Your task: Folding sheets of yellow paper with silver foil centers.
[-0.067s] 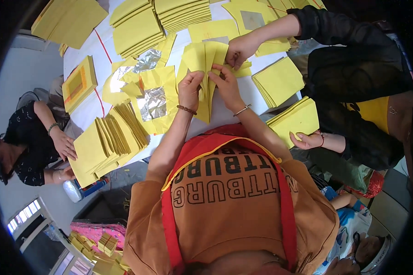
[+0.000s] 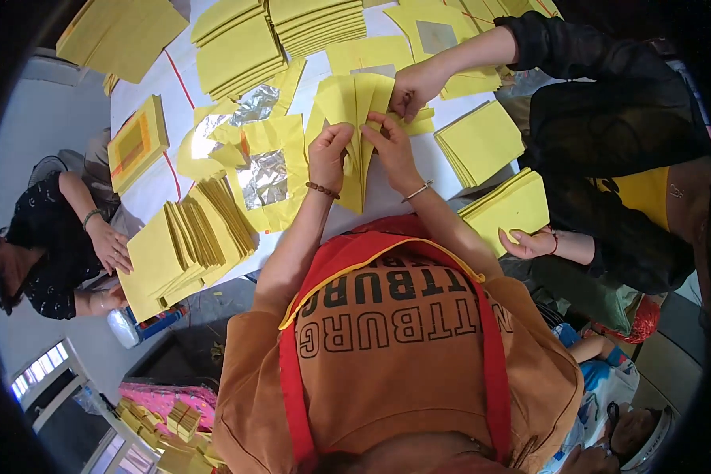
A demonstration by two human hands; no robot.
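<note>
Over the table's near edge I hold several folded sheets of yellow paper (image 2: 357, 95), standing partly fanned with their folds toward me. My left hand (image 2: 329, 156) pinches the left side of the sheets between thumb and fingers. My right hand (image 2: 393, 152) grips a fold on the right side, fingertips close to my left thumb. Just beyond it, a co-worker's hand (image 2: 419, 85) reaches in from the right and touches the paper's far right side or lies right behind it; I cannot tell which. Left of my left hand lies a yellow sheet with a silver foil square (image 2: 264, 180).
Stacks of folded yellow paper (image 2: 241, 59) stand at the back of the white-covered table (image 2: 138, 170). Another person's hand (image 2: 109, 246) rests by a fanned stack (image 2: 154, 261) at left. On the right lie a stack (image 2: 482, 142) and a bundle (image 2: 513, 207) held by a co-worker.
</note>
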